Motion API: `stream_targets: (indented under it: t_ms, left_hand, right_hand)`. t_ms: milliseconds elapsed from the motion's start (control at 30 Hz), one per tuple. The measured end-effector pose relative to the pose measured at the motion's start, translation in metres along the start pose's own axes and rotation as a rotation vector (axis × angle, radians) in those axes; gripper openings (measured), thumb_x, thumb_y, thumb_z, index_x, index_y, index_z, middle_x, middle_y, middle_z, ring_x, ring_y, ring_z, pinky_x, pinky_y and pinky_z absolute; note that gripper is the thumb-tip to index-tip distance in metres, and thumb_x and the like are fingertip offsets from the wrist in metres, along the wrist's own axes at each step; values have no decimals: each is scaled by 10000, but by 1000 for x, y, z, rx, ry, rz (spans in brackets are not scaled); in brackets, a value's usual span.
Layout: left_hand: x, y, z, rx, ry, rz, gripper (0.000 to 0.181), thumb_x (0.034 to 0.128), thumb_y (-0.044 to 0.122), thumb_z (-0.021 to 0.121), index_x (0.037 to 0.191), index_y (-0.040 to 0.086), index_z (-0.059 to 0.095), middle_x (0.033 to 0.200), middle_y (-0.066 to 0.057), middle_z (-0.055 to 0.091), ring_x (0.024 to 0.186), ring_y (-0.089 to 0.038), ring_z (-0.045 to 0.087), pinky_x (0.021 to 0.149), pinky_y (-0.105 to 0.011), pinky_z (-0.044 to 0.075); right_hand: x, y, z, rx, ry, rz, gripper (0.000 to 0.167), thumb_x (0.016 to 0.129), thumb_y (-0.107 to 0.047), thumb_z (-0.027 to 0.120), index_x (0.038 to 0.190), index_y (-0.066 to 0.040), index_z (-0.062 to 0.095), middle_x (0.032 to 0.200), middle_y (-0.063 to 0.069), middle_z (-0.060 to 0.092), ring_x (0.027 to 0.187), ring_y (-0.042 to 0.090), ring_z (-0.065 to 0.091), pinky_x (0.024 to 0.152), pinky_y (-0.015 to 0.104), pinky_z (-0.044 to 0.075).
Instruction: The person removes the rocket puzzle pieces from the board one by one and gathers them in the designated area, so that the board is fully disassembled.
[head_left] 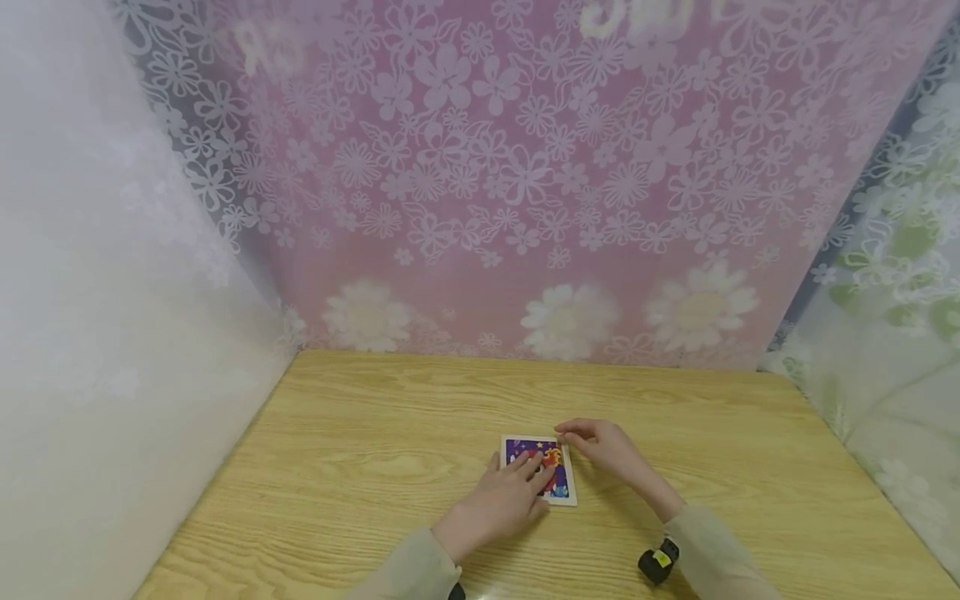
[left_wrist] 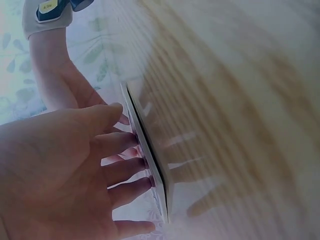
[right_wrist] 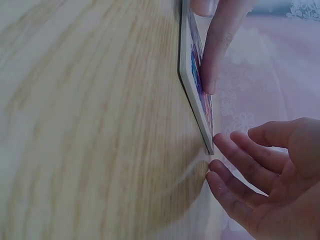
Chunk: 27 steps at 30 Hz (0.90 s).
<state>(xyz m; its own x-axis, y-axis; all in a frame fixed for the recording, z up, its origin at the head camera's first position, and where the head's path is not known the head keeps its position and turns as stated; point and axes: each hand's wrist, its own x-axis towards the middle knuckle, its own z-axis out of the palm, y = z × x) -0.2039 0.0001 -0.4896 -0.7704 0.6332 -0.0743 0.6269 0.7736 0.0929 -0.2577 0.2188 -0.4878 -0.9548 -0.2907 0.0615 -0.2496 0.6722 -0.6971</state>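
Note:
A square picture board [head_left: 570, 492] with a white border and a purple, red and orange picture lies flat on the wooden table. The left hand [head_left: 501, 502] rests on it with spread fingers; in the left wrist view this hand [left_wrist: 65, 175] has its fingertips on the board [left_wrist: 150, 155]. At the board's far right corner is the right hand [head_left: 606, 446], fingers loosely bent. In the right wrist view the right hand [right_wrist: 270, 180] has its fingertips by the corner of the board [right_wrist: 192, 82], one touching or nearly touching it, with nothing gripped.
The wooden table [head_left: 360, 417] surrounds the board. Behind it hangs a pink floral curtain [head_left: 465, 275], with a pale sheet [head_left: 135, 333] on the left and a green-leaf patterned one [head_left: 900, 375] on the right. Dark devices are strapped at the wrists.

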Motion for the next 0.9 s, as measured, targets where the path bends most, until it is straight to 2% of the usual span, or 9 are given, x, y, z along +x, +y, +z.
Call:
stream_targets:
  t_ms: [233, 533, 733, 900]
  left_hand:
    - [-2, 2, -4, -17, -14, -6, 536, 1065, 459, 452, 1553, 239, 434, 1623, -24, 362, 1495, -226, 340, 1167, -595, 313]
    - [-3, 3, -8, -42, 3, 1, 512, 1053, 461, 484, 1534, 288, 465, 1602, -37, 400, 1479, -240, 372, 1144, -642, 315]
    - [-2, 4, -7, -10, 6, -3, 516, 1037, 455, 524, 1524, 294, 479, 1602, -35, 399, 1476, -232, 377, 1138, -647, 320]
    - [1, 2, -4, -3, 18, 4, 512, 1030, 464, 534, 1514, 299, 494, 1592, -36, 415, 1464, -238, 399, 1126, -656, 331]
  right_hand:
    - [-1, -2, 2, -88, 16, -3, 260, 1039, -225, 590, 1225, -110, 730, 1231, 106, 718, 1062, 314, 686, 894, 522, 553]
    - [0, -6, 3, -132, 12, -7, 223, 1024, -193, 612, 1188, -114, 742, 1175, 81, 736, 961, 242, 699, 828, 464, 575]
    - [4, -7, 7, -212, -34, -75, 167, 990, -134, 655, 1101, -99, 774, 1038, 19, 700, 906, 159, 641, 796, 392, 547]
    - [7, -7, 10, -260, -33, -124, 145, 978, -117, 667, 1062, -112, 785, 979, -17, 656, 868, 120, 589, 748, 336, 504]
